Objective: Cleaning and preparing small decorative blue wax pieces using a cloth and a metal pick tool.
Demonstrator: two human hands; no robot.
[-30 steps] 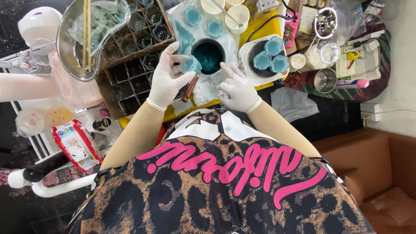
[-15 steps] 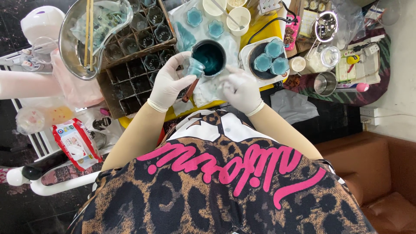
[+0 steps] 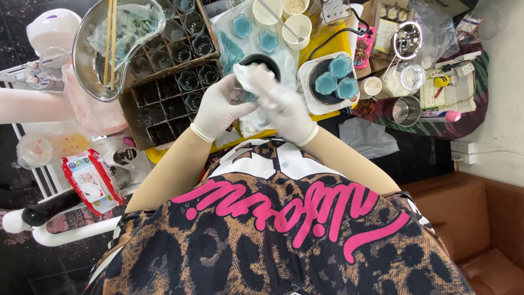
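Since a second ago the two gloved hands have come together: the right hand [image 3: 286, 112], which had hung apart, now presses a white tissue [image 3: 252, 76] against the small teal-filled cup that the left hand [image 3: 218, 106] has lifted off the bench. The left hand's fingers are curled around the cup, which is mostly hidden; the right hand is closed on the tissue, so this looks like wiping the cup rather than filling it.

Just beyond the hands sits a dark bowl [image 3: 262, 61]; its contents are covered. Right of them, a dark dish [image 3: 330, 82] holds three blue flower-shaped cups. Left of them, a divided cardboard box [image 3: 164, 93] holds small dark cups in its cells. Farther off stand two more blue cups [image 3: 243, 25], and at far left a metal bowl [image 3: 87, 60] holds chopsticks.
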